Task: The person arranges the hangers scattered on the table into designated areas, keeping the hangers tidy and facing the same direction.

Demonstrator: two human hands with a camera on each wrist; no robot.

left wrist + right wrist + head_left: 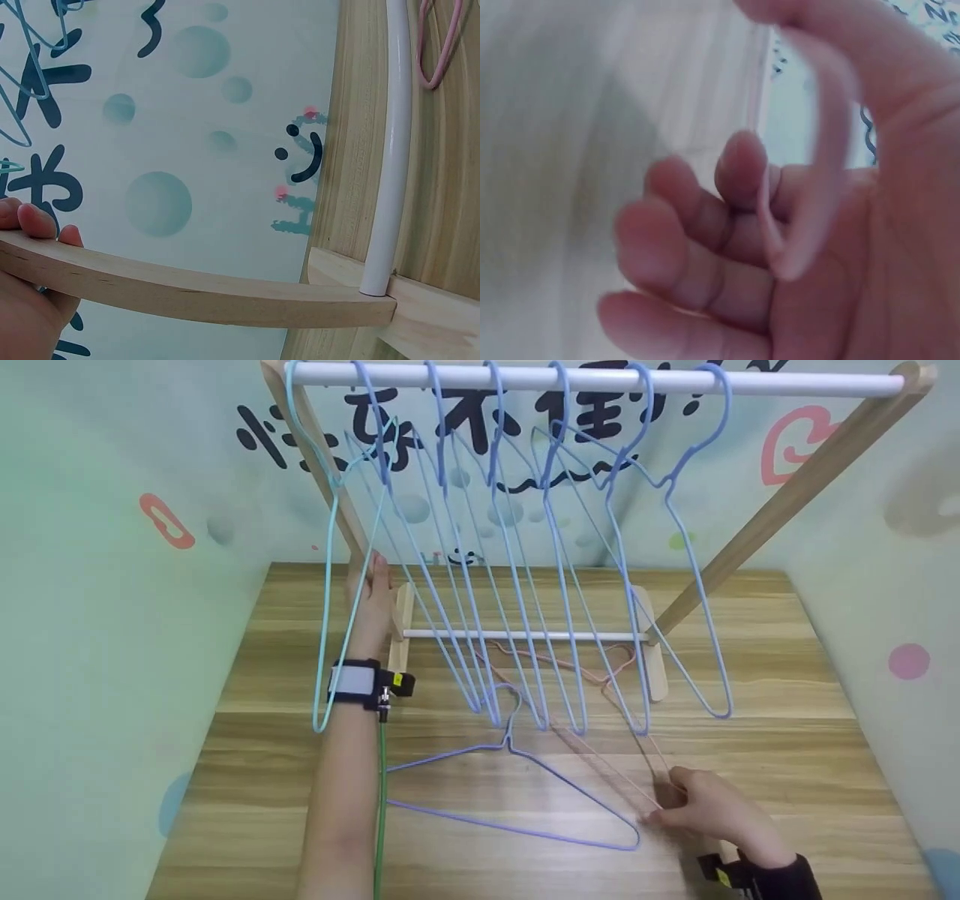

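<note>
My right hand [716,810] holds the wide end of a pink hanger [829,150], its fingers curled round the wire in the right wrist view. The hanger's hook end lies by the rack's base. My left hand [371,604] grips the wooden left post [187,289] of a clothes rack, low down. A purple-blue hanger [508,741] lies on the table between my arms, its left end hidden behind the left forearm. From the rack's white top rail [810,382] hang several blue hangers [703,592] and, furthest left, a turquoise hanger [328,562].
The wooden tabletop [810,780] ends at patterned walls at the back and sides. A white lower bar [525,636] joins the rack's feet, and the right post [780,517] slants outward. A green cable [381,802] runs along the left forearm.
</note>
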